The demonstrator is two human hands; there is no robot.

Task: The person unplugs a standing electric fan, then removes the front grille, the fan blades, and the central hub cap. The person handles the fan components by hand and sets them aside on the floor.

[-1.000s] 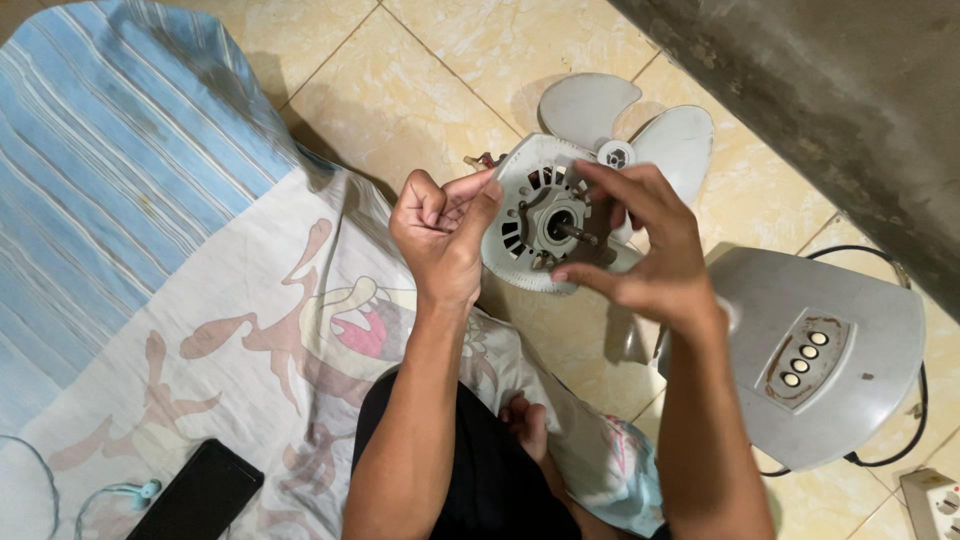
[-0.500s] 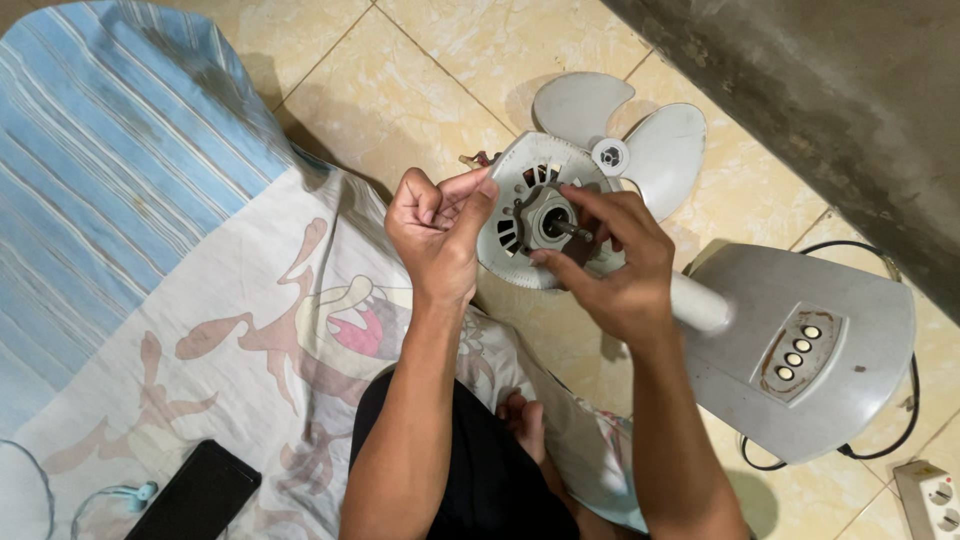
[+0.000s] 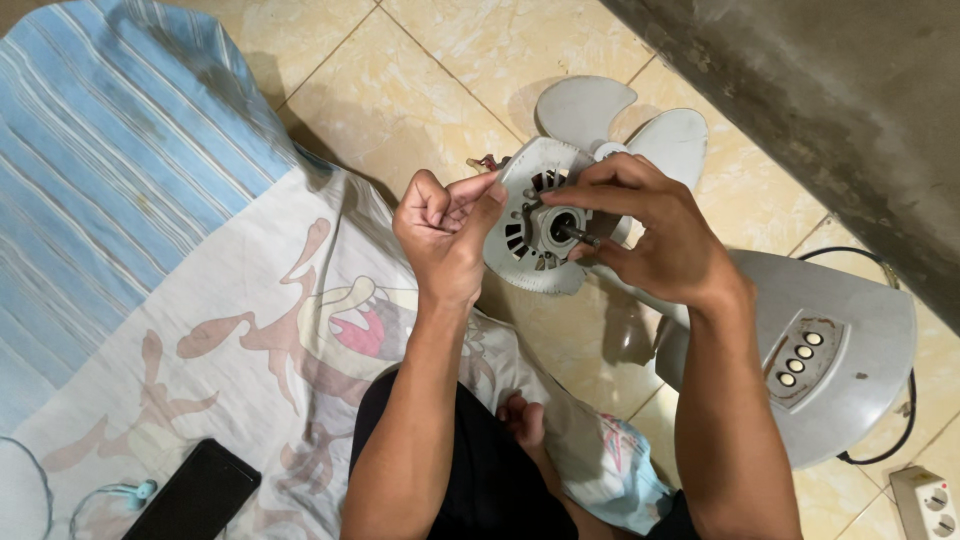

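A white fan motor housing [image 3: 532,232], round with vents and a metal shaft in its middle, is held up over the tiled floor. My left hand [image 3: 447,235] pinches its left rim between thumb and fingers. My right hand [image 3: 650,230] curls over the housing's right side, fingertips at the dark shaft. Behind the housing lies a grey fan blade [image 3: 620,120]. The fan's grey base [image 3: 810,360] with a row of round buttons lies to the right under my right forearm.
A printed sheet [image 3: 250,350] and a blue striped cloth [image 3: 110,180] cover the floor at left. A black phone [image 3: 195,495] and earphones [image 3: 110,495] lie at the bottom left. A white power strip [image 3: 925,500] sits bottom right. A grey wall [image 3: 840,110] runs along the upper right.
My right hand has shifted lower on the housing, its fingers closing on the shaft. The left hand keeps its pinch on the rim. The view has drifted slightly.
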